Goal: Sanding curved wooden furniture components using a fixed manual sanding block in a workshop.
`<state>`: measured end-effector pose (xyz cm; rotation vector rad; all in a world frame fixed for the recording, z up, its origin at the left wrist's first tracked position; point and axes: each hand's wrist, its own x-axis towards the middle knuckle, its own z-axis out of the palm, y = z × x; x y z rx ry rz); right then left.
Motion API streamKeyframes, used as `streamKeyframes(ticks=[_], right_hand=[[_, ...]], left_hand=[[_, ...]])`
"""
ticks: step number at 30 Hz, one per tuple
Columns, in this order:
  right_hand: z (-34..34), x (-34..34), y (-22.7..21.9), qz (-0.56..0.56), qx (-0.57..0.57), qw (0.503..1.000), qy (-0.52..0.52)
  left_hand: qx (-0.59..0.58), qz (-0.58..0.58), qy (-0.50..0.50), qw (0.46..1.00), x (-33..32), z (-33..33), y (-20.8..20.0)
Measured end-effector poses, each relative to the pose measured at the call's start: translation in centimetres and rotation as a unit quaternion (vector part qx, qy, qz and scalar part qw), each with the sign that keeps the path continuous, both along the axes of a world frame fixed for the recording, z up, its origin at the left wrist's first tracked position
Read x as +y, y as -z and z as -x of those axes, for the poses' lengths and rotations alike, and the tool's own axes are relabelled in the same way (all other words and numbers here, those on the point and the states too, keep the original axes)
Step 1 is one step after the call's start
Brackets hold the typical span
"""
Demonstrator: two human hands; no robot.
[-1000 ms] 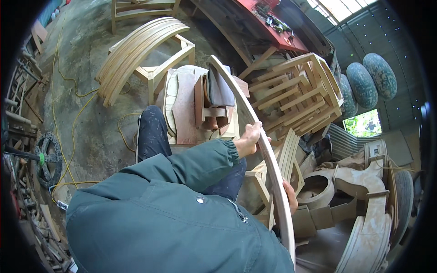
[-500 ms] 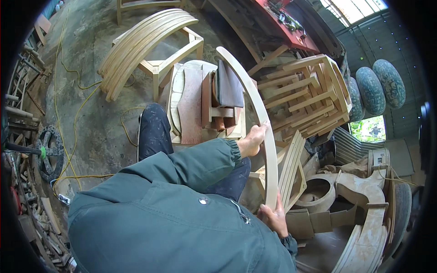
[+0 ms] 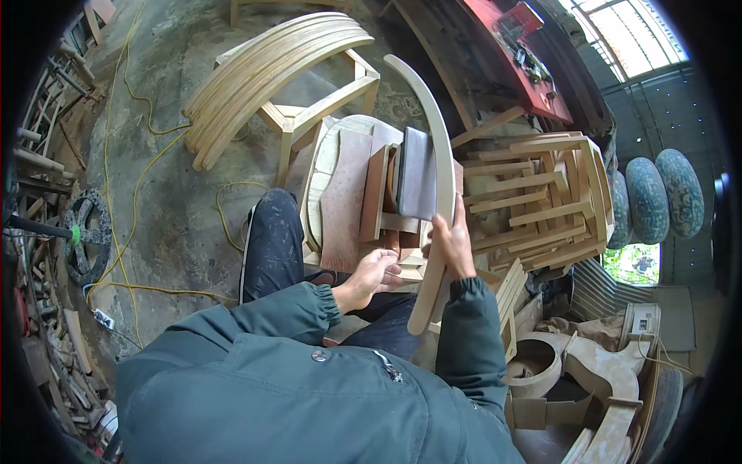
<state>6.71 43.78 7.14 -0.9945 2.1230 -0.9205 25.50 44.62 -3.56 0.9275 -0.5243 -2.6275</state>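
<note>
A pale curved wooden slat (image 3: 442, 162) stands lengthwise in front of me, bowed to the right. My right hand (image 3: 454, 243) is closed around it below its middle, thumb across the near side. My left hand (image 3: 372, 277) is off the slat, holding nothing, its fingers loosely bent and apart. It hovers by the near side of a wooden stand (image 3: 376, 182) with a grey flat-faced block (image 3: 417, 174) on it. The slat passes along the block's right side; whether they touch I cannot tell. A rounded board (image 3: 340, 178) lies under the stand.
Several curved slats (image 3: 270, 73) are stacked over a wooden frame (image 3: 325, 100) at the far left. Nested wooden frames (image 3: 541, 193) stand at the right, beyond them a red-topped table (image 3: 533, 69). A yellow cord (image 3: 124, 232) crosses the floor beside a black wheel (image 3: 85, 240).
My left hand has let go of the slat and moved left. My right hand has shifted up along the slat toward its middle, and the slat has moved closer to the grey block.
</note>
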Motion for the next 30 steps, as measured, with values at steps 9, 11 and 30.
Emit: streamKeyframes(ticks=[9,11,30], right_hand=[[0.8,-8.9,-2.4,-0.06,0.017,0.998,0.001],[4.2,-5.8,0.5,0.02,0.226,0.971,-0.076],[-15.3,44.3,-6.4,-0.04,0.174,0.976,0.121]], left_hand=[[-0.029,0.057,0.001,0.998,-1.0,-2.3,-0.6],[-0.012,0.08,0.01,0.997,-0.5,-2.1,-0.9],[0.068,0.098,0.042,0.992,2.2,6.9,-7.9]])
